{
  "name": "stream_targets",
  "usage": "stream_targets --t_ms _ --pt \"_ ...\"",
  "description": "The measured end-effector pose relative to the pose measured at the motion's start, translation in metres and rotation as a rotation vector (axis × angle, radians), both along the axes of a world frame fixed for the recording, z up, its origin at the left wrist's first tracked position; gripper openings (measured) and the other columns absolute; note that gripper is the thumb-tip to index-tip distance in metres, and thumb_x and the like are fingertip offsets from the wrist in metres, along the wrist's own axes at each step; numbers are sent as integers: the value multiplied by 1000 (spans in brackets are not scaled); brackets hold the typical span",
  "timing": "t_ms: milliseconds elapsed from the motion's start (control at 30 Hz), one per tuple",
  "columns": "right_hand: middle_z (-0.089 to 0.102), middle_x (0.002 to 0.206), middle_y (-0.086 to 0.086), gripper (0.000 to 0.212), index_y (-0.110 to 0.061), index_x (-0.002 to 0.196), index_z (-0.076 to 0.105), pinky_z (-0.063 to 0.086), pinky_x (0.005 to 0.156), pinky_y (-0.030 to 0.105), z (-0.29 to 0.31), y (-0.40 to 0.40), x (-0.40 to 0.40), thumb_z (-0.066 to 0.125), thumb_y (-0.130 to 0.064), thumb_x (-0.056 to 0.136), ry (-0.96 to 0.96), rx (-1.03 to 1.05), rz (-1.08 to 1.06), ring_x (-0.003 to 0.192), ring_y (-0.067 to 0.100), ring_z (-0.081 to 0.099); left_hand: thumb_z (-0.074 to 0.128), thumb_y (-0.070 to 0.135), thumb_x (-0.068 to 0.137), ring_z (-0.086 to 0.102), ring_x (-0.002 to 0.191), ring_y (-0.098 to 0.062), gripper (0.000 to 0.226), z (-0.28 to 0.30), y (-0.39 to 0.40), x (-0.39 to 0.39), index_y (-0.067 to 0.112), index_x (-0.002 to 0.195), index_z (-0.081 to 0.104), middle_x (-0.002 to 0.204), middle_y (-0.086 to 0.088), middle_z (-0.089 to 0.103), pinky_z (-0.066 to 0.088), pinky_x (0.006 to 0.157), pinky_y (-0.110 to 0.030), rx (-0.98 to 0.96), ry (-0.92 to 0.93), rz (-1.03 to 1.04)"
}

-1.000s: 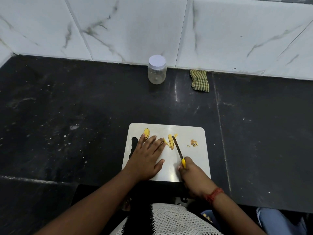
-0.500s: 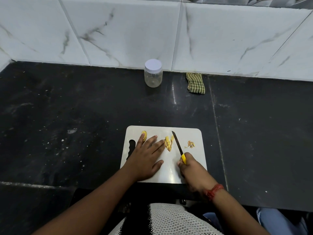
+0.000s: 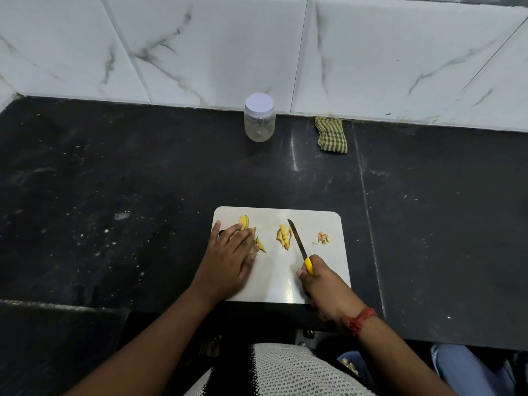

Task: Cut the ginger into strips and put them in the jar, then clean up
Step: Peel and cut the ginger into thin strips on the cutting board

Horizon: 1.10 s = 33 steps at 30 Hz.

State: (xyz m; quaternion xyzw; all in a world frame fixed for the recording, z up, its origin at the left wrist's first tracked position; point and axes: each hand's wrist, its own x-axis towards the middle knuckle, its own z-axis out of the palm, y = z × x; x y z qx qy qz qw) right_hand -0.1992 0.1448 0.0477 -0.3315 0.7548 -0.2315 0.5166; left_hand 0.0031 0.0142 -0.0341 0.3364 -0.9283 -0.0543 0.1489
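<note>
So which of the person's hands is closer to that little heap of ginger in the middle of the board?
Right. The right hand grips the knife, whose blade lies right beside the middle ginger pile. The left hand lies flat further left, by other pieces.

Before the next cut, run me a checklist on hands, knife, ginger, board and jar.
1. Knife held: ok, the right hand has a grip on the yellow handle, blade beside the middle ginger pile.
2. Left hand apart from the blade: ok, it lies flat over the uncut ginger at the left of the board.
3. Board lies flat on the counter: ok.
4. Ginger all in strips: not ok, thicker pieces remain by the left hand.
5. Jar ready: not ok, lid on, at the wall.
6. Blade sharpness: cannot tell.
</note>
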Motion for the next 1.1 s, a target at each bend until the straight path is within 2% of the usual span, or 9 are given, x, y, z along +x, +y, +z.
stream_targets --t_ms 233,467,600,800,900,1033,1100 --pt "46 72 4 20 -16 92 39 30 40 24 -1 0 4 42 -34 101 -12 5 34 49 12 38 44 43 103 46 139 -25 47 -3 3 -1 14 136 63 141 -1 60 18 123 -59 -37 -88 -172" --pt "50 73 0 16 -20 94 42 31 43 22 1 0 5 42 -34 102 12 -7 36 54 11 43 39 46 105 33 149 -24 52 4 -2 -14 18 145 55 153 1 50 7 125 -58 -17 -160 -217" --pt "47 72 3 16 -19 93 38 30 44 25 0 0 6 41 -32 102 41 -5 78 52 13 41 37 48 104 33 149 -25 56 0 0 -10 16 148 50 158 -3 45 8 126 -57 3 -133 -190" --pt "49 75 0 14 -14 100 39 31 51 25 0 -6 18 39 -28 102 131 -41 202 59 11 44 40 48 103 36 147 -28 56 -5 1 -7 14 146 53 152 -4 51 17 123 -61 -12 -142 -210" --pt "51 77 3 14 -13 100 39 35 57 27 -3 -11 21 39 -27 102 163 -38 222 62 14 47 41 48 102 38 146 -28 55 -5 3 -11 15 144 56 149 -4 53 16 123 -60 -18 -137 -200" --pt "50 76 1 13 -12 101 38 31 51 26 -4 -16 22 38 -25 103 231 -31 272 61 12 46 40 49 102 37 146 -28 56 -6 5 -13 16 145 54 149 -4 52 15 124 -59 -14 -145 -186" --pt "50 78 1 12 -13 101 38 33 56 29 -6 -17 22 38 -24 103 258 -30 297 65 13 48 39 50 102 36 146 -27 57 -7 5 -13 16 146 52 150 -3 51 16 124 -59 -3 -149 -181"
